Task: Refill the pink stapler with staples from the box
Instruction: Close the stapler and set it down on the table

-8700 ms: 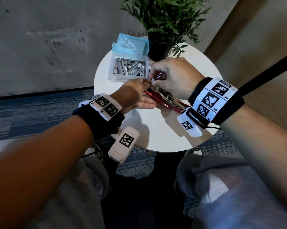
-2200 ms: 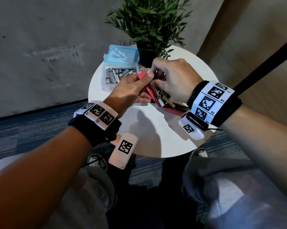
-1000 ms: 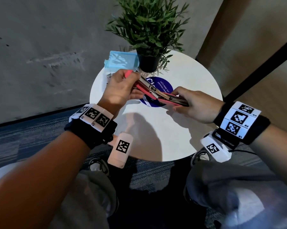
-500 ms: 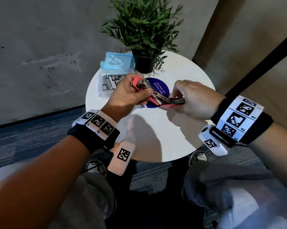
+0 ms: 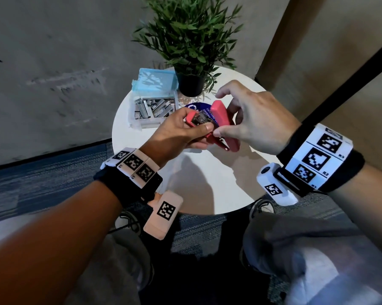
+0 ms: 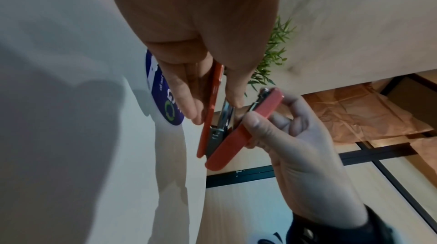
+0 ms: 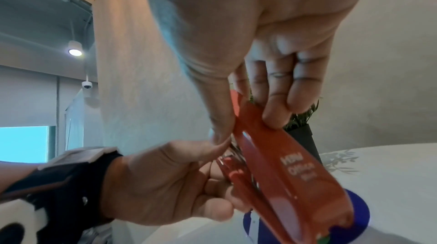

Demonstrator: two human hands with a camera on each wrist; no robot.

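Note:
The pink stapler (image 5: 222, 119) is hinged open in a narrow V above the round white table (image 5: 207, 186). My left hand (image 5: 199, 126) pinches its base and metal magazine (image 6: 224, 115) between thumb and fingers (image 6: 189, 102). The right hand (image 5: 227, 119) grips the pink top cover (image 7: 283, 164), thumb (image 7: 222, 126) on one side and fingers (image 7: 274, 113) on the other. The hinge end points toward me. The clear staple box (image 5: 152, 108) lies open at the table's back left, holding several staple strips, its blue lid (image 5: 157, 80) folded back.
A potted green plant (image 5: 192, 40) in a black pot stands at the back of the table, just right of the box. A round blue sticker (image 5: 196, 106) lies under the stapler. A grey wall runs behind, and my knees sit below the table's near edge.
The stapler was spread wide between my hands; now the hands are closer together and it is folded to a narrow V. My right hand has shifted onto the pink top cover.

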